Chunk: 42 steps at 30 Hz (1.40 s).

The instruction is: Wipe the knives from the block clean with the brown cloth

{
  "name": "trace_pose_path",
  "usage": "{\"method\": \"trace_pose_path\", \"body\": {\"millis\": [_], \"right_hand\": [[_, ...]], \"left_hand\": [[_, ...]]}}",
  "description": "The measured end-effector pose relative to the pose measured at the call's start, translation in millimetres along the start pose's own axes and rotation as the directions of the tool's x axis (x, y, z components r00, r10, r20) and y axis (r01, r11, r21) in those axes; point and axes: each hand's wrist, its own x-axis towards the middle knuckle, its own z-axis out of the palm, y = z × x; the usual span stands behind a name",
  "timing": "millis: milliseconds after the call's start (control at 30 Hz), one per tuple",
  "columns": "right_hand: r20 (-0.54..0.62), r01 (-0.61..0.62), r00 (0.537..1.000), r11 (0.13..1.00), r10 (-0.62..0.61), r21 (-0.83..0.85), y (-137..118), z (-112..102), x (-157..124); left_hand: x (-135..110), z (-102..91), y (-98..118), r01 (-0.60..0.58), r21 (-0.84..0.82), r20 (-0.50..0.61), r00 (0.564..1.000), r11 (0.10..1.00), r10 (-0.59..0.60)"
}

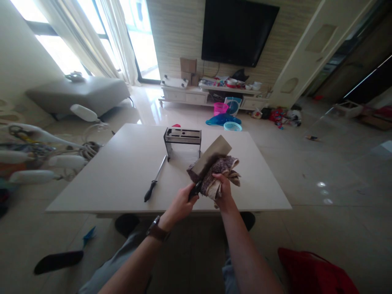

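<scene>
My left hand (183, 200) is closed around the black handle of a cleaver (212, 157), whose broad blade points up and to the right above the table. My right hand (224, 190) grips a bunched brown-and-beige cloth (219, 173), which lies against the lower edge of the blade. Part of the cloth also shows behind the blade, near the handle. Left of my hands, a honing steel (155, 179) with a black handle lies on the white table (122, 167). Behind the hands stands a knife block (183, 136) with a slotted metal top and clear sides.
Past the table are a blue basket (232, 126), a pink basket (221, 108) and a low TV cabinet (196, 98). White chairs (33, 175) crowd the left side. A red bag (315, 271) lies on the floor at lower right, and a black object (58, 261) at lower left.
</scene>
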Motion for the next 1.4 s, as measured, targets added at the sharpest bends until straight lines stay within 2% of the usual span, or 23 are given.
{"method": "trace_pose_path", "body": {"millis": [100, 167, 400, 533, 633, 767, 900, 1000, 1100, 1267, 1400], "right_hand": [[0.036, -0.132, 0.990, 0.990, 0.134, -0.047, -3.7, -1.8, -1.2], [0.015, -0.140, 0.990, 0.988, 0.141, -0.071, -2.9, -1.1, -2.8], [-0.135, 0.059, 0.988, 0.991, -0.075, -0.117, 12.3, 5.4, -4.0], [-0.190, 0.146, 0.967, 0.982, -0.167, -0.123, 14.3, 6.8, -4.2], [-0.195, 0.172, 0.961, 0.975, -0.197, -0.141, 13.0, 7.2, -5.1], [-0.134, 0.126, 0.979, 0.974, -0.152, -0.186, 11.6, 6.7, -7.8], [-0.023, 0.056, 0.998, 0.976, -0.062, -0.210, 10.8, 3.4, -12.4], [0.011, -0.043, 0.999, 0.976, 0.046, -0.214, 10.8, 0.7, -15.5], [-0.009, -0.083, 0.996, 0.977, 0.083, -0.198, 13.3, 0.1, -15.9], [-0.126, -0.042, 0.992, 0.979, 0.017, -0.198, 19.4, 0.2, -10.0], [-0.154, -0.049, 0.988, 0.972, 0.014, -0.231, 19.7, -1.4, -6.9]], "left_hand": [[-0.6, -4.2, 2.3, 0.008, -0.026, 0.045, 0.999, 1.000, -0.007], [-1.6, -6.4, 2.7, 0.014, -0.044, 0.068, 0.998, 0.999, -0.011], [-3.7, -8.8, 2.7, 0.061, -0.110, 0.103, 0.993, 0.992, -0.050], [-0.7, -5.0, 0.4, 0.178, -0.168, 0.149, 0.977, 0.970, -0.153], [3.6, 1.1, -4.3, 0.196, -0.063, 0.110, 0.976, 0.979, -0.188], [8.3, 10.5, -10.7, 0.084, 0.151, -0.042, 0.996, 0.985, -0.078], [9.0, 14.4, -11.3, 0.098, 0.207, -0.071, 0.994, 0.973, -0.085], [8.4, 12.1, -8.0, 0.091, 0.213, -0.064, 0.995, 0.973, -0.079], [8.1, 8.3, -5.9, 0.075, 0.239, -0.042, 0.997, 0.968, -0.067], [8.0, 7.6, -8.0, 0.060, 0.335, -0.030, 0.998, 0.940, -0.053], [8.2, 10.8, -9.2, 0.077, 0.358, -0.039, 0.997, 0.931, -0.067]]}}
